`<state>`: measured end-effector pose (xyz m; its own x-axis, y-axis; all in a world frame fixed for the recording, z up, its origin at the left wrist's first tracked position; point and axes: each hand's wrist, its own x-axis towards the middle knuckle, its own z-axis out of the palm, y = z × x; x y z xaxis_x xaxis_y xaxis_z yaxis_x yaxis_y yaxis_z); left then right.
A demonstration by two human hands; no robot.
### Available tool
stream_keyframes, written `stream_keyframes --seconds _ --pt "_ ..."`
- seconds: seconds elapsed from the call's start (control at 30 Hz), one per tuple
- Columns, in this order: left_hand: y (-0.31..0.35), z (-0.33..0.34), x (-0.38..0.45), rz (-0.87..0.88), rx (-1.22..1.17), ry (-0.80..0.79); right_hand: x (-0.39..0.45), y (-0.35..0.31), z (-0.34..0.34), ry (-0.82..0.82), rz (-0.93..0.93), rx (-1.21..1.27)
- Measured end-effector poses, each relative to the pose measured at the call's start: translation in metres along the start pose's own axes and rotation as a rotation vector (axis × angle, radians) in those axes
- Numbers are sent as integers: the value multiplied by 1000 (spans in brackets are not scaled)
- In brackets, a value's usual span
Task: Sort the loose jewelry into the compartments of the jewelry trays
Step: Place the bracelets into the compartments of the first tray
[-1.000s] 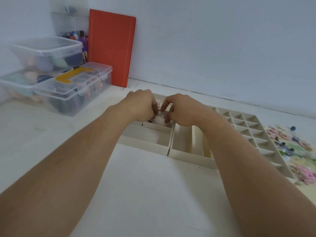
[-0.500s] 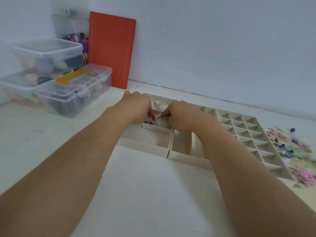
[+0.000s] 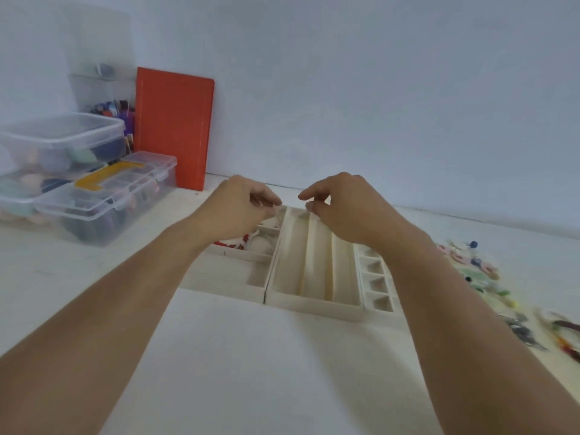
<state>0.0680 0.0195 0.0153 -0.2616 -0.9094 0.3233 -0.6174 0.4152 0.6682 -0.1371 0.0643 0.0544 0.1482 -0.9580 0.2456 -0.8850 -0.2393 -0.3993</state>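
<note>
Starting at the left, stacked clear storage boxes [image 3: 62, 146] sit on the table [image 3: 251, 356], one with a yellow handle [image 3: 106, 177], and a red board [image 3: 174, 127] leans on the wall behind them. The left hand [image 3: 238, 208] hovers over the far end of the left jewelry tray [image 3: 232, 277], fingers curled with thumb and fingertips close; whether this grip pinches anything cannot be told. A red-and-white beaded piece [image 3: 241, 241] lies in a compartment just below it. The right hand [image 3: 342, 205] hangs over the middle tray [image 3: 314, 296] with long slots, fingers bent, its grip equally unclear. A grid tray [image 3: 376, 284] adjoins it. Loose jewelry [image 3: 483, 277], blurred, is scattered at the far right.
</note>
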Motion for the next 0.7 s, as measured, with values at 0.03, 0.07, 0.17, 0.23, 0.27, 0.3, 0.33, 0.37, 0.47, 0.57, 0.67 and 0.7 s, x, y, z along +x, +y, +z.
stream_keyframes --seconds 0.03,0.07,0.17,0.23,0.27,0.3,0.33,0.37,0.47,0.57,0.67,0.7 --pt "9 5 -2 18 -42 -28 -9 12 -14 5 15 13" --pt "20 11 -3 30 -60 -54 -18 25 -27 16 31 14" --pt "59 36 -2 82 -60 -162 -48 68 -63 69 106 18" --pt "92 60 0 120 -88 -204 -70 99 -81 91 160 15" --pt "110 74 1 145 -96 -218 -81 115 -88 104 187 17" --pt "133 95 3 172 -108 -243 -97 138 -98 123 217 10" --pt "148 111 3 184 -114 -267 -106 155 -103 131 241 3" --pt "163 129 3 197 -115 -300 -117 174 -107 131 274 -11" --pt "198 184 2 239 -64 -386 -145 225 -115 123 374 -67" --pt "224 233 2 276 -42 -452 -169 262 -112 151 481 -65" --pt "245 271 3 313 24 -481 -188 285 -109 68 576 -10" --pt "251 279 5 319 54 -485 -191 289 -112 8 606 -15"
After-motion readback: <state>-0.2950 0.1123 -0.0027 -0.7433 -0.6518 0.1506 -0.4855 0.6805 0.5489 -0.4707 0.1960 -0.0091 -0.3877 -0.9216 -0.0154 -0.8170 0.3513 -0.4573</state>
